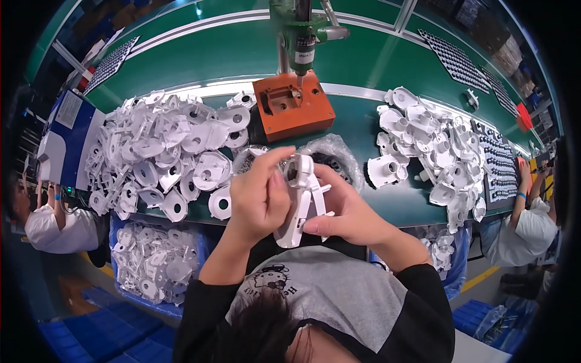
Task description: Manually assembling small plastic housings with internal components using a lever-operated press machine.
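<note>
A white moulded plastic housing (293, 219) is held up in front of my chest, between both hands. My left hand (261, 196) is closed against its left side, with the fingers curled and the index finger reaching over the top end. Whether a small piece sits under those left fingertips is hidden. On the other side my right hand (348, 209) grips the same housing, its thumb pressed near the lower end and its fingers behind. Just beyond the hands lie clear plastic bags (339, 151) with small dark parts inside.
An orange fixture block (296, 121) stands under a green press (304, 36). White plastic parts are heaped left (148, 148) and right (442, 151) on the green bench. Blue-lined bins (158, 266) of white parts sit below. Black trays (454, 60) lie farther right. Co-workers sit at both sides.
</note>
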### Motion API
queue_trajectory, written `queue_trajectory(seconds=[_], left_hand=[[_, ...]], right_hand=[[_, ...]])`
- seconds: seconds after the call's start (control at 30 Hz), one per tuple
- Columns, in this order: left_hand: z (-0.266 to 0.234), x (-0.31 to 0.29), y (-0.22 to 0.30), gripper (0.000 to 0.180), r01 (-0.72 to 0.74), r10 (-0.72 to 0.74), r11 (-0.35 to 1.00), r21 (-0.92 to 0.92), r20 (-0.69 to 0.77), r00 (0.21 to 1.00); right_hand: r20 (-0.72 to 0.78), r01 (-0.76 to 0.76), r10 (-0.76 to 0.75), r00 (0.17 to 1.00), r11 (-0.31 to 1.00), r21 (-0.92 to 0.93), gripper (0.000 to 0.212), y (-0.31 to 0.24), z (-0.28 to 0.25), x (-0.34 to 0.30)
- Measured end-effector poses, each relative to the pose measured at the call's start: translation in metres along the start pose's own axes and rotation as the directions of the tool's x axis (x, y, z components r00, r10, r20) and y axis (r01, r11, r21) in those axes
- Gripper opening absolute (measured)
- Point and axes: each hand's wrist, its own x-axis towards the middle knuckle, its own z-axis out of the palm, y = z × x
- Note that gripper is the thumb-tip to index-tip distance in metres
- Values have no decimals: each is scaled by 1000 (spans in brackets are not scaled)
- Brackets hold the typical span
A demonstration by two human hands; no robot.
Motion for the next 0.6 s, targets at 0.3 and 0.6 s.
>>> queue_trajectory(seconds=[0.3, 0.6], left_hand=[[-72, -23, -52, 39, 197, -331, 896, -398, -303, 893], [-15, 7, -121, 34, 327, -385, 0, -945, 302, 872]], right_hand=[[-380, 240, -154, 912, 951, 193, 71, -9, -70, -17], [83, 157, -272, 959, 748, 645, 94, 3, -53, 9]])
